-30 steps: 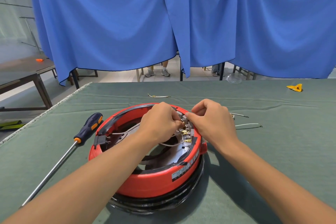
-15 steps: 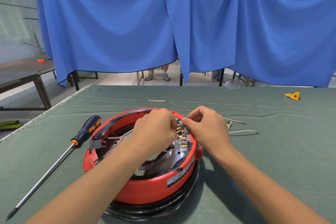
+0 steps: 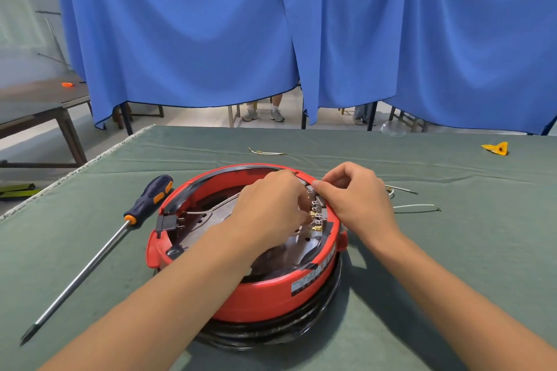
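A cooker base [image 3: 265, 301] stands upside down on the table [image 3: 452, 250], near its front edge. A screwdriver [image 3: 95, 259] lies to the left of it, with the handle away from the person. The left hand [image 3: 271, 208] and the right hand [image 3: 355, 199] meet over the terminals [image 3: 316, 215] inside the right rim. Loose wires [image 3: 416, 206] lie just right of the base, a short wire [image 3: 266, 153] behind it, and a curtain [image 3: 211, 39] hangs behind the table.

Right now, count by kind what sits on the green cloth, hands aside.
Red appliance housing: 1
Screwdriver: 1
Loose wires: 3
Yellow plastic piece: 1
Total: 6
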`<state>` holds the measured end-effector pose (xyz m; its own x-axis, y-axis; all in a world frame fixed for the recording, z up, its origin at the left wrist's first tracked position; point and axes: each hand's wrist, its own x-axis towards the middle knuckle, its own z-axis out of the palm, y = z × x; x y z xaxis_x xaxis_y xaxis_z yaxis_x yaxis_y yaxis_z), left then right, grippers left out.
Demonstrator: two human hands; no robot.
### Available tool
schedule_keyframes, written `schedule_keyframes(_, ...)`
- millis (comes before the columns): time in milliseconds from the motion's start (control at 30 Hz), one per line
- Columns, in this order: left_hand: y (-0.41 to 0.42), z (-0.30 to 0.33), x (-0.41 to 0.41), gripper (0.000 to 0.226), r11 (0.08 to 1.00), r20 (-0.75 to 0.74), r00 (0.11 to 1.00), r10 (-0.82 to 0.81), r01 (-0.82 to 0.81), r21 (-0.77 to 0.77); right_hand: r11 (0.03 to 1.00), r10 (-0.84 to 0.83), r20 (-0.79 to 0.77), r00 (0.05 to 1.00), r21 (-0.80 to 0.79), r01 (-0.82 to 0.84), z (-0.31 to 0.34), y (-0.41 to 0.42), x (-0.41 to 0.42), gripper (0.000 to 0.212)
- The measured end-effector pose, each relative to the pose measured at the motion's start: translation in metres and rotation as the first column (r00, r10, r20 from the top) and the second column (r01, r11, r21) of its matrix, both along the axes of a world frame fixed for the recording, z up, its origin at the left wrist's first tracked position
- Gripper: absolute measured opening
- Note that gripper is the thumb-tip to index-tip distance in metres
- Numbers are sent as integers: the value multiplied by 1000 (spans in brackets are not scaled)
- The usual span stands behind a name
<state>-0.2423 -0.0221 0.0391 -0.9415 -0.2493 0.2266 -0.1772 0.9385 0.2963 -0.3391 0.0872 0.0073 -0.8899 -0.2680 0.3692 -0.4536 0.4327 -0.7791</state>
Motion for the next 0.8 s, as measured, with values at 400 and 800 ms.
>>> schedule_keyframes(400, -4, 2, -6, 12, 997, -26, 1000, 17, -19, -72, 1000, 13, 1, 1000, 2, -13, 0, 0, 0, 19)
schedule_keyframes(800, -1, 4, -9, 9, 998, 2, 999, 35, -35, -43, 1000, 25, -1, 1000, 4, -25, 0, 1, 0, 18)
